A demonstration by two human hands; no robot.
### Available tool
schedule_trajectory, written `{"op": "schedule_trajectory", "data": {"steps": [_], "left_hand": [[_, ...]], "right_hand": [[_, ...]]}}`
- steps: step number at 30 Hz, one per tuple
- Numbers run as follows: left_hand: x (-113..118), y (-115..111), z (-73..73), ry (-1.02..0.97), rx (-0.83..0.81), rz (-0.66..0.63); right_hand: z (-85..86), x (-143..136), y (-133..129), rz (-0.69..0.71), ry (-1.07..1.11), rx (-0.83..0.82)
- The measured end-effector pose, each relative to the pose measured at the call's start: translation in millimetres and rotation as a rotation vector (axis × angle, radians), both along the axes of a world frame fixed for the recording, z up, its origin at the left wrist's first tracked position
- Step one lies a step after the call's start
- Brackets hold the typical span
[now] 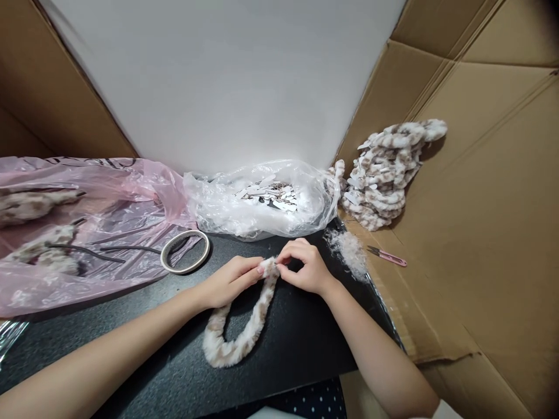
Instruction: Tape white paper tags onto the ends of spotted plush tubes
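Note:
A fluffy white-and-brown plush loop (233,351) lies on the dark tabletop, its top end raised between my hands. My left hand (233,280) is closed on the loop's upper left part, thumb and fingers pinching the fur. At the same end, my right hand (308,269) has thumb and forefinger brought together at the fur's edge. Whether those right fingertips hold a thread or the fur itself is too small to make out. The lower curve of the loop hangs toward the table's front edge.
A tape roll (164,256) lies beside a pink plastic bag (131,203) with plush pieces and dark cords. Behind is a clear bag (218,215) of white tags. To the right are fluff (349,250), pink thread snips (388,256), stacked plush loops (384,174) and cardboard walls (489,192).

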State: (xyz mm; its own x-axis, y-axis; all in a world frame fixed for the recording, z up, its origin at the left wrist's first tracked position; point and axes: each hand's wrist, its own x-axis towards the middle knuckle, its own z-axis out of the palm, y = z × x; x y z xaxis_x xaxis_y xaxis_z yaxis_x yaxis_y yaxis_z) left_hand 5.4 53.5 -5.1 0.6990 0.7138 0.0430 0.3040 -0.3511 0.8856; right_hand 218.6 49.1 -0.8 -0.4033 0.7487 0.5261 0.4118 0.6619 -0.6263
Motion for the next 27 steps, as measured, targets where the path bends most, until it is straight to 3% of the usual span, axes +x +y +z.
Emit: {"op": "schedule_trajectory", "data": {"steps": [16, 27], "left_hand": [[3, 0, 3.3, 0.083, 0.010, -0.013], [-3, 3, 11.0, 0.131, -0.002, -0.116]], "right_hand": [[-8.0, -7, -1, 0.027, -0.181, 0.194], [7.7, 11, 2, 0.175, -0.111, -0.121]]}}
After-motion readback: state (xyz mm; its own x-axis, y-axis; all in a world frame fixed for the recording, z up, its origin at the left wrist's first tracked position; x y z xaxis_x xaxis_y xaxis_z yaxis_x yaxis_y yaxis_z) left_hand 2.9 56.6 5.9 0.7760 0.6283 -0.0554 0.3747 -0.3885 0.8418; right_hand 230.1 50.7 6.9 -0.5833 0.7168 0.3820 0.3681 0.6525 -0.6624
